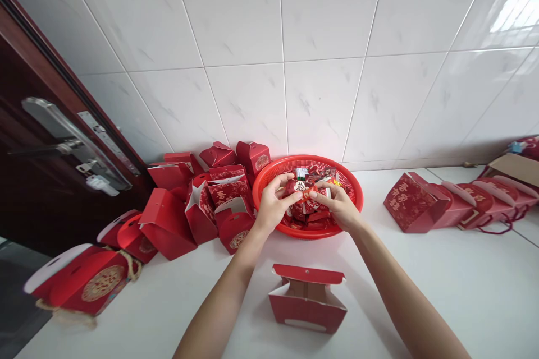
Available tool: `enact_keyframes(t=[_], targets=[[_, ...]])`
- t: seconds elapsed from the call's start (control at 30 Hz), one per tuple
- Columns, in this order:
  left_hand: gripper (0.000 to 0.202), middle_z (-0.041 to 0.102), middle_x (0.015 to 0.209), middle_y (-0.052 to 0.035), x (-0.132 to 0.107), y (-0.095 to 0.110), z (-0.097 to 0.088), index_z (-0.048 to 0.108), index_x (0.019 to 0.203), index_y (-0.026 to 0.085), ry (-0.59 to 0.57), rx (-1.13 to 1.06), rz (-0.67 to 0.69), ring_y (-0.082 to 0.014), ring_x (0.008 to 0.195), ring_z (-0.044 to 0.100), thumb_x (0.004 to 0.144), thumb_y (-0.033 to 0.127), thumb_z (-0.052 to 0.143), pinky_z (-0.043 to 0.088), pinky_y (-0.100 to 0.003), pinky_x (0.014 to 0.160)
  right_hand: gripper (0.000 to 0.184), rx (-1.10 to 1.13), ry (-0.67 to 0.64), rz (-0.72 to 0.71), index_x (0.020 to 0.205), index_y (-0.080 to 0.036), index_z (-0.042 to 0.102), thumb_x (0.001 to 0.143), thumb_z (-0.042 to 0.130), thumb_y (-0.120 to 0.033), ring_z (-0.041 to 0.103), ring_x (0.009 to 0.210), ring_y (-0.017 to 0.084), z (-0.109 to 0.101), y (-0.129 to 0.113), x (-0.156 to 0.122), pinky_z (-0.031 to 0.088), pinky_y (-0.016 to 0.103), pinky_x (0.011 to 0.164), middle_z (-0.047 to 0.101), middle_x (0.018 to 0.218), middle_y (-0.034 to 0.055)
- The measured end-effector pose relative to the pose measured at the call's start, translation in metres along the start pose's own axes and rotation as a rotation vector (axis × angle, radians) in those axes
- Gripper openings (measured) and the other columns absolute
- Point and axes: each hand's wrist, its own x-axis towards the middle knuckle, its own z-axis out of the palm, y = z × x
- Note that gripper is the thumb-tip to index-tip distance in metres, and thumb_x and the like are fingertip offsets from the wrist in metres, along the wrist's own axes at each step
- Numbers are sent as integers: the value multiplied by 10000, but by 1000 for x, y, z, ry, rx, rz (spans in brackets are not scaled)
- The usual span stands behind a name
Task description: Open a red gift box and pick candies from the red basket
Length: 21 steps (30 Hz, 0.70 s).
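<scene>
Above the red plastic basket [357, 196], my left hand [273, 203] pinches a red sweet packet [300, 186] with a pale round patch and a dark character. The fingers of my right hand [342, 208] are closed on the right end of the packet, by its orange-red part. Whether this is one wrapper or two overlapping ones, I cannot tell. Several other red wrapped sweets [316, 217] lie in the basket below. Nearer to me, between my forearms, a red gift box [309, 308] stands on the white counter with its top open.
Several red gift boxes [168, 224] crowd the left, some open. A box with a rope handle [99, 283] sits at the front left. More boxes [415, 202] line up at the right, beside a cardboard carton [516, 165]. White tiles back the counter; a dark door [50, 179] stands left.
</scene>
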Motion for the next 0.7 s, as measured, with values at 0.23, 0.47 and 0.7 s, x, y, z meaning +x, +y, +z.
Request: enact_keyframes(t=[0.23, 0.47, 0.7], targets=[[505, 732, 1090, -59, 0, -3, 5, 705, 1047, 191, 79, -101, -23, -213, 955, 703, 588, 285, 891, 584, -349, 889, 458, 12, -66, 43, 944, -235, 690, 655, 919, -506, 638, 726, 168, 2, -6, -2, 560, 304, 644, 684, 842, -2], [512, 718, 1101, -48, -1, -3, 8, 705, 1035, 194, 71, -118, -11, -200, 945, 690, 571, 267, 909, 572, -335, 884, 463, -19, -76, 8, 894, -234, 704, 698, 845, -629, 657, 785, 199, 2, -6, -2, 527, 283, 594, 710, 880, 25], [486, 708, 1116, -42, -3, -3, 11, 715, 1020, 192, 57, -160, -25, -186, 968, 667, 579, 263, 906, 544, -324, 922, 485, -60, -62, -13, 790, -239, 683, 692, 809, -697, 619, 695, 190, 1, -3, -1, 470, 295, 567, 649, 717, 0]])
